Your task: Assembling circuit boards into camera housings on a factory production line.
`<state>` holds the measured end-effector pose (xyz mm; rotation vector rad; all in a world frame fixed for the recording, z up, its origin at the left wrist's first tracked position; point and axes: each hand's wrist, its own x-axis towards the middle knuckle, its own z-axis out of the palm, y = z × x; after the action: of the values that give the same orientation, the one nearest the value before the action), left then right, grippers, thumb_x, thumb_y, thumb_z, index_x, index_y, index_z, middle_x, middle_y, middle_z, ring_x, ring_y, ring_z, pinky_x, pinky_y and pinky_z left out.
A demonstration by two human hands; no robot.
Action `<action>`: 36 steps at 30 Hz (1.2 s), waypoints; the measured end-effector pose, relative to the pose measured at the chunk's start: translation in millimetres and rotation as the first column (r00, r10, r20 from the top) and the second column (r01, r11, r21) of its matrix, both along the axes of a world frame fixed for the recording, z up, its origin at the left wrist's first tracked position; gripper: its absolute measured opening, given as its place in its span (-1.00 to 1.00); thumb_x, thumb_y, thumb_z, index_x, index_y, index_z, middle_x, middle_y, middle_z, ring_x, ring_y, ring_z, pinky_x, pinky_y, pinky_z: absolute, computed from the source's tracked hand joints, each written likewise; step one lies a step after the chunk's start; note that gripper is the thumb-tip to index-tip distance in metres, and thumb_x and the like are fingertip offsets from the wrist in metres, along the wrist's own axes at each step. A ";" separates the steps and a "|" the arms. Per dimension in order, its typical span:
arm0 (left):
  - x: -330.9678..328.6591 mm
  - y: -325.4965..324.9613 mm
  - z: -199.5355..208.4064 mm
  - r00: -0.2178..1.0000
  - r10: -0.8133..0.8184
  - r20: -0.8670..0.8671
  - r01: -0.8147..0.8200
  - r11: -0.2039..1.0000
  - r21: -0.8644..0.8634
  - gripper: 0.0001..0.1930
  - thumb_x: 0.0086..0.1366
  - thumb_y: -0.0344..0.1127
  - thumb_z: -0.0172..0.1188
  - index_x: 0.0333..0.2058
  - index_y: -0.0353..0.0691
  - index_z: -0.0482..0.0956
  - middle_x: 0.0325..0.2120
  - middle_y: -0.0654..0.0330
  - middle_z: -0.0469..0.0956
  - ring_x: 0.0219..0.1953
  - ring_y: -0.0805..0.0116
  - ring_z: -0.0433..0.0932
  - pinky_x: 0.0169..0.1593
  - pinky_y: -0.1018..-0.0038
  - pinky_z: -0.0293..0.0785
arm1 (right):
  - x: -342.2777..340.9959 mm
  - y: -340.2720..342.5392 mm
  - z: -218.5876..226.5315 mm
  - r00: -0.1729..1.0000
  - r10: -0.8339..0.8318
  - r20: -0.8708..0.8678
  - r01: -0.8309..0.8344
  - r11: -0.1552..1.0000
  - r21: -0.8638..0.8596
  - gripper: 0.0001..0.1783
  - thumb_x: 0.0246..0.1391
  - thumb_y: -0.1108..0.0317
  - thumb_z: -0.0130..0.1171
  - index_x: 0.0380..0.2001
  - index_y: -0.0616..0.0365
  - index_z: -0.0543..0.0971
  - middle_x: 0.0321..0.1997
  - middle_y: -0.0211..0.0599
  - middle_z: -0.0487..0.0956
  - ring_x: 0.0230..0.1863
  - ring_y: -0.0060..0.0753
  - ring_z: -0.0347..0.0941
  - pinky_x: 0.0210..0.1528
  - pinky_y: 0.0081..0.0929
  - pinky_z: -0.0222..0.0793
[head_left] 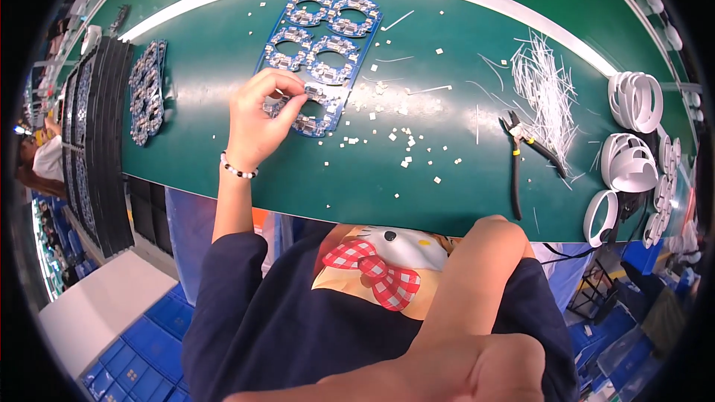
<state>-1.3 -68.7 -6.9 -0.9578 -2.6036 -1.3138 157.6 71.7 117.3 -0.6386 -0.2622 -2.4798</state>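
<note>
My left hand [261, 115], with a beaded bracelet on its wrist, is over the lower part of a blue circuit board panel [333, 54] made of several joined rings set with small parts. Its thumb and forefinger are pinched together at a lower ring; what is between them, if anything, is too small to make out. My right arm is bent, the elbow at the table's front edge. My right hand [469, 372] is close to the camera at the lower edge, its fingers mostly hidden. Small white square chips [406, 161] lie scattered right of the panel.
Black-and-yellow cutting pliers [516, 167] lie beside a heap of thin white strips [547, 89]. White rings [631, 164] stand at the right edge of the green table [439, 208]. Another blue board panel [148, 93] and a black rack of boards [108, 134] are at left.
</note>
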 end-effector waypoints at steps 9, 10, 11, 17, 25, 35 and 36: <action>12.5 -1.5 -2.9 0.999 -0.005 -0.036 0.003 0.998 -0.061 -0.84 -0.12 -0.58 0.23 -0.49 -0.27 0.50 -0.45 0.19 0.55 -0.37 0.32 0.52 -0.33 0.51 0.42 | -10.2 -8.4 -5.5 1.000 0.025 -0.008 -0.025 0.999 -0.041 -0.67 0.22 0.19 -0.16 -0.19 0.28 0.36 -0.26 -0.29 0.45 -0.14 -0.51 0.37 -0.04 -0.57 0.21; 12.4 -2.2 -5.6 0.999 -0.032 -0.037 0.030 0.998 -0.046 -0.83 -0.14 -0.56 0.25 -0.48 -0.26 0.52 -0.44 0.20 0.54 -0.36 0.29 0.51 -0.29 0.47 0.41 | -10.8 -5.2 -6.7 1.000 0.030 -0.009 -0.030 0.998 -0.046 -0.67 0.22 0.19 -0.16 -0.19 0.28 0.36 -0.26 -0.29 0.45 -0.14 -0.51 0.37 -0.04 -0.57 0.21; 14.2 -2.1 -4.7 0.999 -0.028 -0.035 0.026 0.998 -0.049 -0.83 -0.14 -0.56 0.25 -0.48 -0.26 0.52 -0.44 0.20 0.54 -0.36 0.29 0.51 -0.29 0.47 0.41 | -10.2 -6.0 -7.3 0.999 0.035 -0.010 -0.035 0.998 -0.051 -0.67 0.22 0.19 -0.16 -0.19 0.28 0.37 -0.26 -0.29 0.45 -0.14 -0.51 0.37 -0.04 -0.57 0.21; 21.4 9.5 -11.8 0.985 -0.005 -0.171 -0.029 0.980 -0.196 -0.79 -0.18 -0.40 0.35 -0.50 -0.25 0.54 -0.44 0.23 0.49 -0.36 0.24 0.45 -0.27 0.42 0.38 | -8.8 -5.2 -9.1 0.999 0.035 -0.013 -0.035 0.997 -0.062 -0.67 0.22 0.19 -0.16 -0.20 0.28 0.37 -0.27 -0.29 0.45 -0.15 -0.51 0.37 -0.05 -0.58 0.21; 28.9 24.6 -20.1 0.977 0.154 -0.151 -0.184 0.958 -0.218 -0.84 -0.18 -0.40 0.34 -0.60 -0.27 0.52 -0.46 0.21 0.49 -0.37 0.26 0.48 -0.29 0.42 0.40 | -16.5 -12.9 -12.2 0.999 0.028 -0.024 -0.030 0.996 -0.082 -0.68 0.22 0.19 -0.16 -0.22 0.27 0.37 -0.28 -0.29 0.45 -0.16 -0.51 0.37 -0.05 -0.58 0.22; 35.3 31.2 -19.0 0.965 0.245 -0.094 -0.257 0.952 -0.165 -0.84 -0.24 -0.43 0.28 -0.61 -0.28 0.48 -0.47 0.17 0.47 -0.42 0.18 0.50 -0.38 0.36 0.43 | -79.8 30.7 -116.1 0.401 -0.212 -0.891 0.766 -0.456 0.453 -0.94 -0.11 0.47 0.08 -0.49 0.20 0.44 -0.48 -0.16 0.49 -0.41 -0.09 0.40 -0.32 -0.30 0.31; 36.5 30.6 -19.5 0.962 0.242 -0.122 -0.260 0.951 -0.165 -0.85 -0.23 -0.47 0.28 -0.62 -0.29 0.48 -0.46 0.17 0.48 -0.42 0.19 0.50 -0.37 0.36 0.43 | -78.2 32.4 -124.9 0.344 -0.150 -0.927 0.764 -0.529 0.369 -0.93 -0.12 0.48 0.09 -0.48 0.19 0.44 -0.46 -0.17 0.49 -0.38 -0.11 0.40 -0.29 -0.30 0.30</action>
<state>35.3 -38.1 -26.4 -0.6613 -2.6911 -0.9590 79.4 104.1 -7.6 -0.5826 2.8123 -2.0081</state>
